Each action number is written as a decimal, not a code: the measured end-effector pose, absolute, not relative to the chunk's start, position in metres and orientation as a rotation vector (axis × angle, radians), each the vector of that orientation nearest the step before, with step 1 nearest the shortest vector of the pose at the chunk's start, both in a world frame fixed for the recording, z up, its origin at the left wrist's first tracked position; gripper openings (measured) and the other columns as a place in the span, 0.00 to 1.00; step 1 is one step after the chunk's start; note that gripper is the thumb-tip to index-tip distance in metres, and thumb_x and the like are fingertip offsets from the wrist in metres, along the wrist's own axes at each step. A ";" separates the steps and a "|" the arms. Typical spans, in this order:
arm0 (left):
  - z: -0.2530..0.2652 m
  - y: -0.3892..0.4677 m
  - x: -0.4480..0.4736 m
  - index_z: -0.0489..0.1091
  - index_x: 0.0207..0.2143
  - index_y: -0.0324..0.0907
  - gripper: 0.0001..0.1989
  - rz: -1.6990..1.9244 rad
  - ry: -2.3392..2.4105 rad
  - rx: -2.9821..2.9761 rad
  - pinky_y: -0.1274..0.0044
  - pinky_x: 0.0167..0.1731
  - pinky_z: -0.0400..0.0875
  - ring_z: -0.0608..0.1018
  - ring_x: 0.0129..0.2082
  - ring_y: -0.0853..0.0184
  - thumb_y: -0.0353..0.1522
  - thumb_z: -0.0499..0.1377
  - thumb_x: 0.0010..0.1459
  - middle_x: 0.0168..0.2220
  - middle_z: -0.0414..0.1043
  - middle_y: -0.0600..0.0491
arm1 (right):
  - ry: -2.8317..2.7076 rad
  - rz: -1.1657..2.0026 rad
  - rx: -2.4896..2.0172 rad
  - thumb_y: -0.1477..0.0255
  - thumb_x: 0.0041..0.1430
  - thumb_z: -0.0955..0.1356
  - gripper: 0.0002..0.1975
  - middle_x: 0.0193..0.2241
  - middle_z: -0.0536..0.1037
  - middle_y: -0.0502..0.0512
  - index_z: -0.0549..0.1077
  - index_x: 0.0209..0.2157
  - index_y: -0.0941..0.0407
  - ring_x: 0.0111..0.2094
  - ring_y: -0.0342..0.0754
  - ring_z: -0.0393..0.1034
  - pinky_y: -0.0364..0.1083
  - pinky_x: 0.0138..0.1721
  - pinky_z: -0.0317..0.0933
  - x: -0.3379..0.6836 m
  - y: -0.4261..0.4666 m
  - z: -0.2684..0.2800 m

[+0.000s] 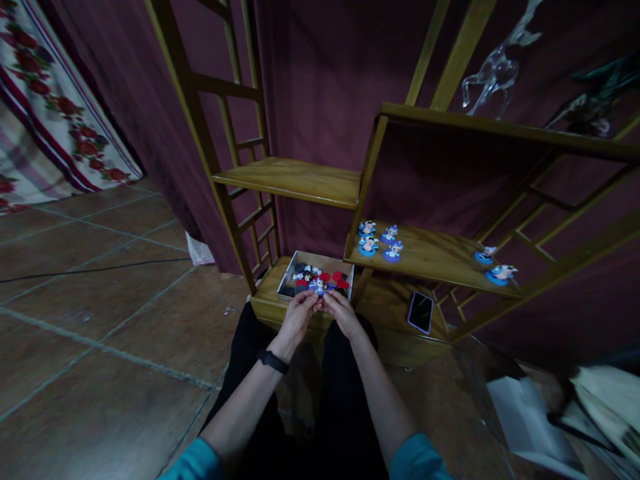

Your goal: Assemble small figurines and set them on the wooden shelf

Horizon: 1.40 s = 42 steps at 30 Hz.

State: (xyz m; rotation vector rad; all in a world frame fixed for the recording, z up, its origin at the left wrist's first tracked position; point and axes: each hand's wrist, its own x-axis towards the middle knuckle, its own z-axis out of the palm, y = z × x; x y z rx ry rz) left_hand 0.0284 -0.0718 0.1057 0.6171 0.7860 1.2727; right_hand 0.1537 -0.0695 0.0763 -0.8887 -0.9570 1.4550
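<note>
Figurine (319, 286) pinched between left hand (300, 312) and right hand (342, 311) — each grip closed on it.

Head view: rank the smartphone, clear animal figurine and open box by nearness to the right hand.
1. Open box: just ahead.
2. Smartphone: to the right, on the bottom shelf.
3. Clear animal figurine: upper right, on the higher shelf.

The wooden middle shelf (435, 255) carries four figures (368, 247) grouped at its left end and two more figures (500, 275) near its right. On the bottom shelf (383, 303) sit an open box (320, 260) at left and a phone (421, 312), flat, at right. A glass animal (495, 72) stands on the upper shelf (500, 127).
</note>
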 end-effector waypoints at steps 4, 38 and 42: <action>0.106 -0.071 0.027 0.71 0.30 0.35 0.08 1.248 0.798 0.585 0.81 0.30 0.70 0.75 0.25 0.73 0.28 0.64 0.46 0.26 0.74 0.52 | -0.987 1.440 -0.920 0.61 0.45 0.70 0.14 0.31 0.75 0.50 0.72 0.32 0.54 0.32 0.44 0.71 0.46 0.37 0.64 0.153 -0.064 0.070; 0.102 -0.069 0.023 0.71 0.30 0.35 0.05 1.191 0.774 0.501 0.81 0.33 0.72 0.76 0.27 0.73 0.25 0.63 0.48 0.26 0.74 0.50 | -1.054 1.310 -0.946 0.66 0.43 0.71 0.13 0.31 0.77 0.49 0.73 0.35 0.53 0.32 0.46 0.70 0.46 0.37 0.64 0.150 -0.062 0.066; 0.101 -0.069 0.023 0.71 0.33 0.35 0.09 1.223 0.764 0.508 0.79 0.37 0.71 0.77 0.31 0.71 0.23 0.63 0.47 0.30 0.75 0.49 | -0.945 1.345 -0.932 0.68 0.43 0.70 0.16 0.33 0.77 0.51 0.73 0.38 0.53 0.35 0.47 0.71 0.49 0.40 0.65 0.151 -0.064 0.067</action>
